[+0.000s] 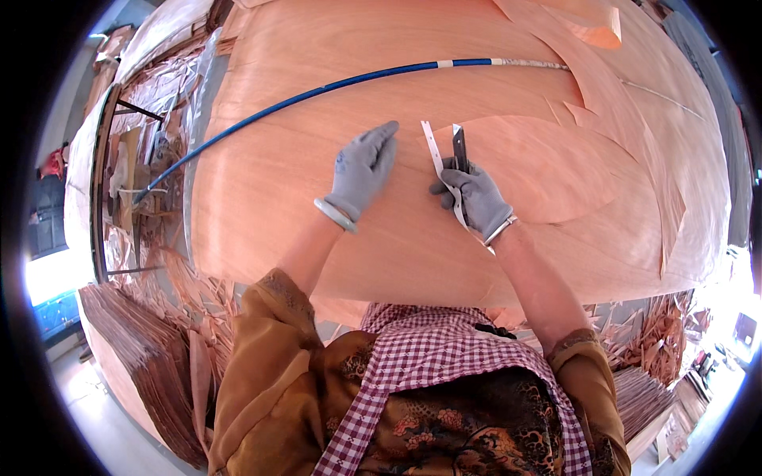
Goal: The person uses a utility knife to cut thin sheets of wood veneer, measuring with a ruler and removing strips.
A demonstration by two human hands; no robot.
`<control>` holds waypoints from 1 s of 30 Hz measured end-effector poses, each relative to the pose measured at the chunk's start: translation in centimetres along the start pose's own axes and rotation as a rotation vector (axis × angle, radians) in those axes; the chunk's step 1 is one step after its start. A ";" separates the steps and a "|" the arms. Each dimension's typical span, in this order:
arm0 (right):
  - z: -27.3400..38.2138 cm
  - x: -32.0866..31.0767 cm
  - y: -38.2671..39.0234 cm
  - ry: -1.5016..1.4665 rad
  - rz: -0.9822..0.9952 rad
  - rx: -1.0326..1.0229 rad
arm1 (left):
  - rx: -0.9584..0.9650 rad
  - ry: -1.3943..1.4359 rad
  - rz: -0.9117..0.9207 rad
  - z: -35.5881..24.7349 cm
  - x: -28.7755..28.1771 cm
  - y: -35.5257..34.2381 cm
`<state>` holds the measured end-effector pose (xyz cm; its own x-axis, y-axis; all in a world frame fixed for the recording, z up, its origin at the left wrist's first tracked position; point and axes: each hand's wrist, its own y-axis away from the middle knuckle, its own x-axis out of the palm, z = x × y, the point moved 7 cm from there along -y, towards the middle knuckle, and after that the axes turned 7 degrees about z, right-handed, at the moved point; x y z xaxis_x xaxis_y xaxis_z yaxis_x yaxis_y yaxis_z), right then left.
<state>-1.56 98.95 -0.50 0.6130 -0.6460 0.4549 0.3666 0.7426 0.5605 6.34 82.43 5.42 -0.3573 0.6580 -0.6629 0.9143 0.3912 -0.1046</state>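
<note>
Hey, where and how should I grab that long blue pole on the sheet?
I'd try the blue pole just left of its leftmost white band, left hand reaching from the near side, closing from above: it's slim, lies across the veneer sheet, and that stretch is uncovered. The right hand holds a white strip.

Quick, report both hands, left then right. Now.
Left hand: open, fingers extended together; nothing visibly held.
Right hand: closed, holding a slim black tool and a white strip with holes.
</note>
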 end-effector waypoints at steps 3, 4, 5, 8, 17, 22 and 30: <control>-0.6 0.1 -0.5 -0.062 0.025 0.004 | 0.360 -0.468 0.084 -1.0 1.7 0.8; -0.6 0.0 -0.5 -0.036 0.029 0.006 | 0.407 -0.500 0.141 -1.4 2.2 0.5; -0.5 -0.1 -0.6 -0.010 0.032 0.008 | 0.454 -0.531 0.198 -1.8 2.7 0.2; -0.5 0.0 -0.9 0.044 0.033 0.006 | 0.513 -0.590 0.300 -1.2 4.1 -0.7; -0.3 0.5 1.2 0.000 -0.057 -0.123 | 0.448 -0.395 0.347 0.1 4.0 -1.5; 0.2 0.6 1.9 0.014 -0.076 -0.162 | 0.348 -0.295 0.341 0.2 3.8 -1.7; 1.2 0.7 3.9 -0.024 -0.050 -0.221 | 0.240 0.114 0.183 -0.2 1.4 -1.4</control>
<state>-0.55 101.15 2.82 0.5745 -0.6852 0.4476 0.5427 0.7283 0.4184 4.49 82.89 4.81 -0.1890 0.7765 -0.6011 0.9795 0.1054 -0.1717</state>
